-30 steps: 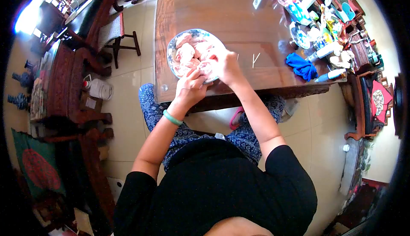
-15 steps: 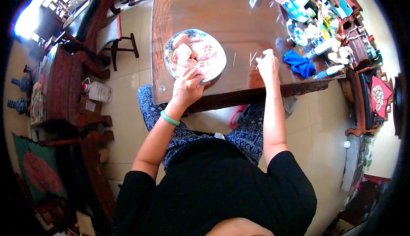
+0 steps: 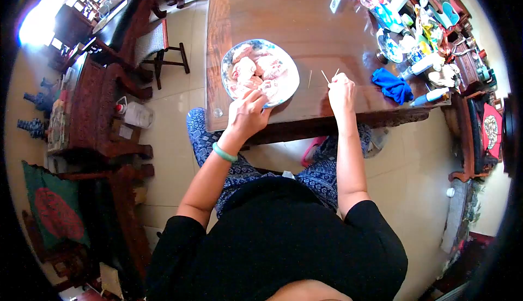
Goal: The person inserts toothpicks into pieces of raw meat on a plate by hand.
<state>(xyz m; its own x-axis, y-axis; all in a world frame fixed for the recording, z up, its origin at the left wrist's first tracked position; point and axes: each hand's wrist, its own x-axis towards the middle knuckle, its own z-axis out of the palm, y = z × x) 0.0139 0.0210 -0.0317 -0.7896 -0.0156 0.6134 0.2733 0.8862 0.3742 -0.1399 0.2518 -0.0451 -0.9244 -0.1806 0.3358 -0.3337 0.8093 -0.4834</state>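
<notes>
A white plate with a blue-patterned rim sits near the table's front left, holding several pale pink pieces of raw meat. My left hand reaches over its near edge, fingers bent across the rim beside the meat and thumb on the outer side. Whether those fingertips also touch meat is hidden. To the right, my right hand is closed low over the table, thin toothpicks showing at its fingertips. One more toothpick lies to the left of it, apart from the hand.
Beyond my right hand lies a crumpled blue cloth. Bottles, bags and boxes crowd the right side of the wooden table. A small round glass piece is at the front left corner. A folding stool stands left of the table.
The whole view has shifted, so everything appears farther right. My right hand has drawn closer to the plate, and toothpicks at its fingertips point differently. My left hand's fingers have shifted slightly at the rim.
</notes>
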